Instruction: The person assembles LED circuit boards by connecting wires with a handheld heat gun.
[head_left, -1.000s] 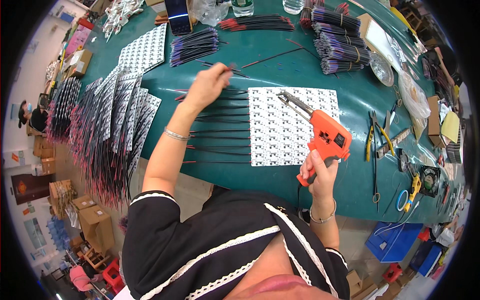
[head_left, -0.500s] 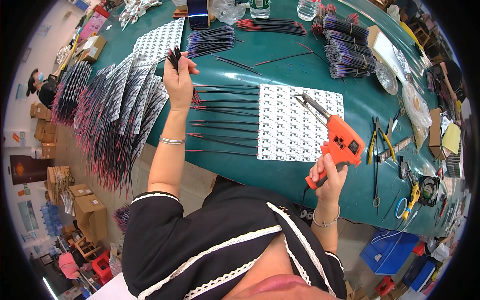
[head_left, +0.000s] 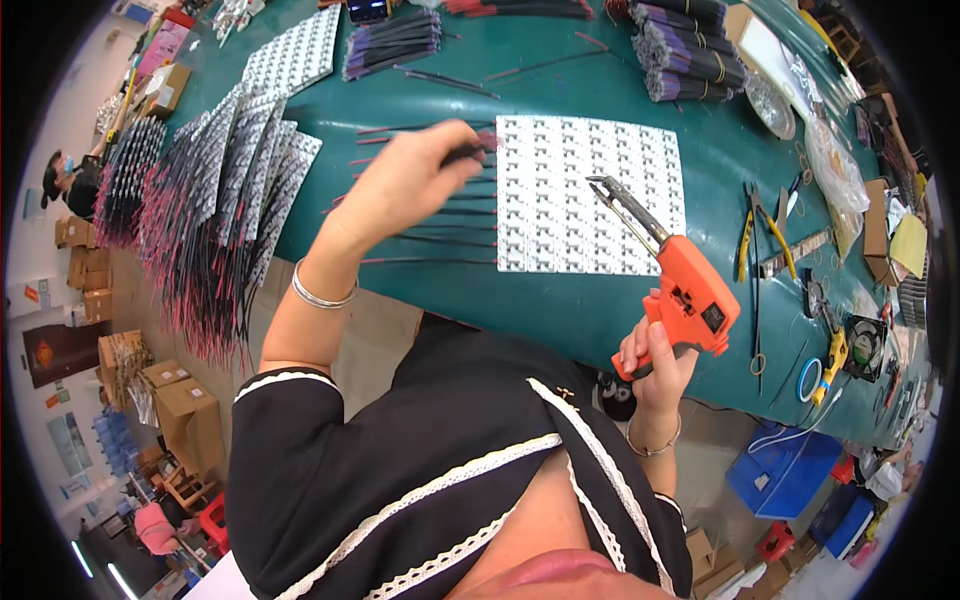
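Observation:
My right hand [head_left: 655, 355] grips the handle of an orange soldering gun [head_left: 685, 285], its metal tip raised over the right part of a white panel of small circuit boards [head_left: 570, 200] lying on the green table [head_left: 560, 310]. My left hand [head_left: 405, 180] is pinched on the end of a thin black-and-red wire [head_left: 478, 150] at the panel's left edge. Several more black-and-red wires [head_left: 425, 238] lie in rows left of the panel, their ends reaching it.
Finished panels with hanging wires [head_left: 215, 190] drape over the table's left edge. Bundles of wires [head_left: 685, 55] lie at the back. Pliers and cutters [head_left: 765, 235] and a tape roll [head_left: 808, 380] sit at right. Cardboard boxes [head_left: 185, 405] stand on the floor; another person [head_left: 70, 180] is far left.
My left hand came back from the wire bundles at the far left to the panel's left edge, now pinching a wire. The soldering gun stayed raised in my right hand.

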